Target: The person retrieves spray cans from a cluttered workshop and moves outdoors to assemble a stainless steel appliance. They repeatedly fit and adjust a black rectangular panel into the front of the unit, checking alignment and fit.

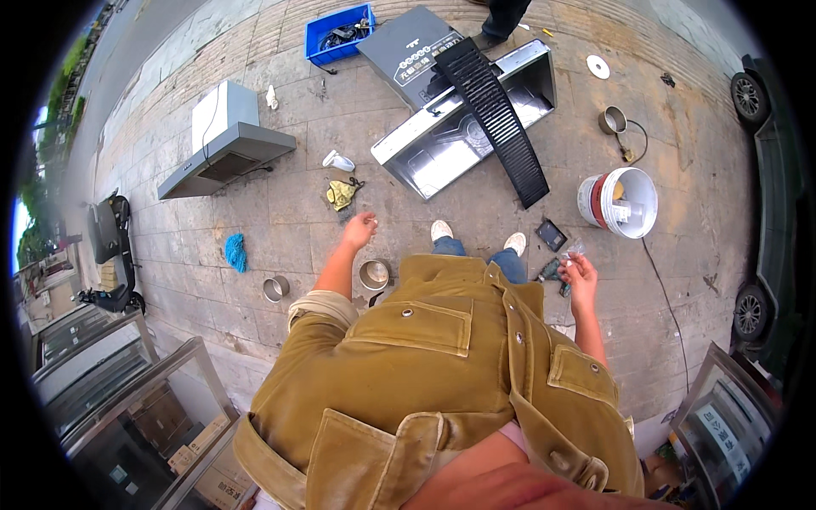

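My left hand (360, 228) hangs over the paving near a crumpled yellow cloth (342, 195). Its fingers are curled together, and whatever small thing they may hold is too small to name. In my right hand (580, 272) the fingers pinch a small clear plastic bag (575, 248). Below that hand, partly covered, lies a green and black power drill (551, 270). A small black tray (551, 235) rests just beyond it. Ahead of my feet lies an opened range hood (459, 127) with a shiny metal interior, and a long black slatted panel (493, 119) leans across it.
A second grey range hood (229, 151) stands at left. At the back is a blue bin (316, 42) of cables. The white bucket (586, 204) stands right, near a metal ring (612, 120). A blue cloth (235, 253) lies left. Someone's dark-trousered leg (505, 19) shows at the top.
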